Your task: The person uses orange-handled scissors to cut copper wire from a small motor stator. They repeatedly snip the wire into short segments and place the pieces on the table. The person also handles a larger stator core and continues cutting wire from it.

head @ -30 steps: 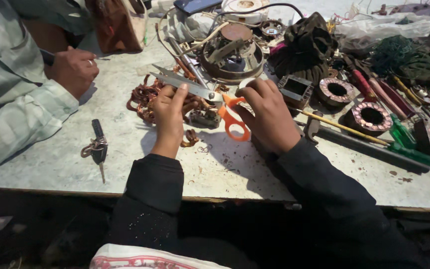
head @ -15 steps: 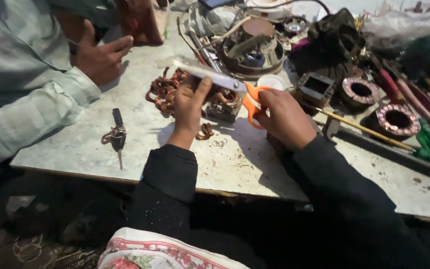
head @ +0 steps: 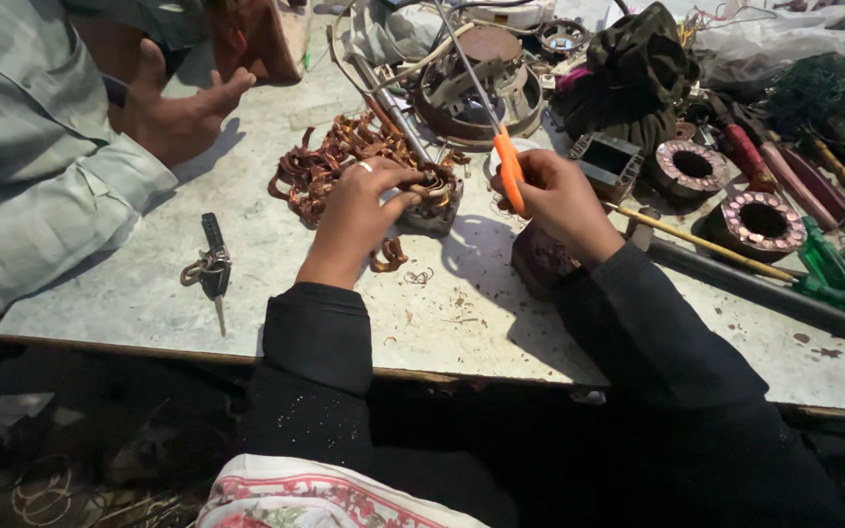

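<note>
My left hand (head: 362, 207) grips a small motor stator (head: 432, 200) wound with copper wire and holds it on the worn white table (head: 129, 293). My right hand (head: 564, 200) holds orange-handled scissors (head: 507, 161); their blades point up and away over the stator. A pile of pulled copper windings (head: 330, 166) lies just beyond my left hand. A loose curl of copper wire (head: 388, 256) rests below my left wrist.
Another person's hand (head: 180, 110) in a light striped sleeve rests at the upper left. A key with a fob (head: 211, 272) lies at the left. Wound stators (head: 761, 223), a round motor housing (head: 476, 73), green-handled screwdrivers (head: 838, 279) and a long rod (head: 706, 246) crowd the back right.
The scissors have swung from lying across the stator to pointing upright. My left hand has shifted onto the stator's top. The other person's hand has opened.
</note>
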